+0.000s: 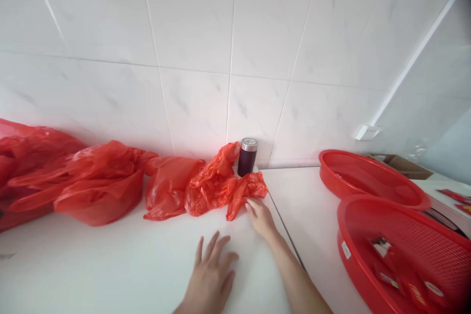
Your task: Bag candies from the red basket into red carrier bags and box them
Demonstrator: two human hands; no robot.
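Left hand (213, 274): spread open over white tabletop (110, 265)!
Right hand (260, 218): up against crumpled red plastic bag (253, 185), can't tell whether gripping!
Dark tumbler (247, 161): standing just behind.

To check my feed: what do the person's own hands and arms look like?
The left hand and right hand are bare: no gloves, rings or watch show. The right forearm has no sleeve as far as the picture reaches.

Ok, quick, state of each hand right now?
Left hand: open, spread over the white tabletop, holding nothing.
Right hand: at a crumpled red bag; whether it grips it cannot be told.
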